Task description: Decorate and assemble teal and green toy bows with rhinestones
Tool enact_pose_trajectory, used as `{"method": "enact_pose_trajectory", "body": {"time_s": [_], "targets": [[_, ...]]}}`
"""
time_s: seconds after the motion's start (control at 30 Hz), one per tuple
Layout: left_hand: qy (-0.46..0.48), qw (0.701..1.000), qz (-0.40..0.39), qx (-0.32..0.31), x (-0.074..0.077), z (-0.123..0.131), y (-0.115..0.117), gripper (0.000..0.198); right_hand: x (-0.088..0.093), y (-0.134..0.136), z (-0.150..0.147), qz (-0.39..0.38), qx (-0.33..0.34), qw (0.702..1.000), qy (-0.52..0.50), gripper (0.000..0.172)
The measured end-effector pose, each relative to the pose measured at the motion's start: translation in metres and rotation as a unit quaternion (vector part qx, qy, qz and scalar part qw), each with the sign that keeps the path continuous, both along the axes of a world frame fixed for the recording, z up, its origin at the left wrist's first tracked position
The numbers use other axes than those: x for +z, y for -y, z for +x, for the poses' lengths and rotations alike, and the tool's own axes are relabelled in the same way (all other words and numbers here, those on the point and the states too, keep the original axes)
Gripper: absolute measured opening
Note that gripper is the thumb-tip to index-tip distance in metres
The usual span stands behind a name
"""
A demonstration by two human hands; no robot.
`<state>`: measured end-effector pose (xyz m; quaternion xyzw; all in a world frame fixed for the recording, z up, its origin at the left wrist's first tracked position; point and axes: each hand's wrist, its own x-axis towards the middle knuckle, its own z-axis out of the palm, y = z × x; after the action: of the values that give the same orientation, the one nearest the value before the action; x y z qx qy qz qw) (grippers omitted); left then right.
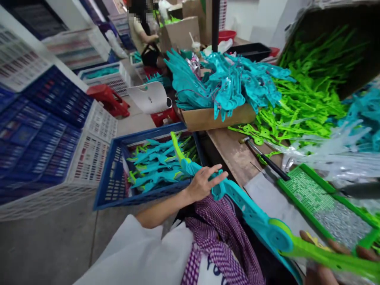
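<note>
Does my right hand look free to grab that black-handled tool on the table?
Probably not yet: your right hand holds the green end of the long piece. The black-handled tool looks uncovered, though.

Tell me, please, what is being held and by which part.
One long turquoise-and-green plastic piece: the left hand holds it by its turquoise section, the right hand by the green section at lower right.
</note>
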<state>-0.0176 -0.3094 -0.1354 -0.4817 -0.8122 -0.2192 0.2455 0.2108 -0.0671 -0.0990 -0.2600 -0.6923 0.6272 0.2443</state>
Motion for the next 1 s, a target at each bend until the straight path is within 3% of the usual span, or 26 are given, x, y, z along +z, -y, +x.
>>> {"method": "enact_pose_trajectory", "body": {"time_s": [0.07,0.13,0.27,0.4,0.5,0.6,0.77,0.87,1.0], "targets": [[0.030,0.998,0.041,0.048,-0.008,-0.005,0.015,0.063,0.008,0.017,-0.014,-0.020,-0.064,0.998,0.008,0.061],[0.061,0.994,0.046,0.076,-0.016,-0.011,0.029,0.066,0.012,0.028,-0.039,-0.059,-0.069,0.996,-0.001,0.056],[0.127,0.984,0.022,0.120,-0.030,-0.021,0.059,0.064,0.008,0.035,-0.100,-0.101,0.032,0.993,-0.046,0.056],[0.173,0.970,0.005,0.170,-0.044,-0.028,0.092,0.062,-0.011,0.040,-0.143,-0.055,0.125,0.990,-0.034,0.056],[0.203,0.954,-0.023,0.221,-0.065,-0.031,0.127,0.066,-0.029,0.043,-0.143,-0.034,0.146,0.989,-0.018,0.059],[0.257,0.923,-0.064,0.278,-0.097,-0.030,0.176,0.072,-0.049,0.039,-0.117,-0.051,0.141,0.986,0.072,0.047],[0.394,0.822,-0.149,0.384,-0.146,-0.029,0.253,0.071,-0.076,0.040,-0.091,-0.055,0.132,0.973,0.184,0.049],[0.424,0.780,-0.173,0.426,-0.163,-0.043,0.275,0.068,-0.084,0.051,-0.100,-0.057,0.166,0.961,0.216,0.052],[0.452,0.735,-0.176,0.473,-0.177,-0.081,0.289,0.071,-0.095,0.058,-0.111,-0.033,0.198,0.945,0.258,0.054]]}}
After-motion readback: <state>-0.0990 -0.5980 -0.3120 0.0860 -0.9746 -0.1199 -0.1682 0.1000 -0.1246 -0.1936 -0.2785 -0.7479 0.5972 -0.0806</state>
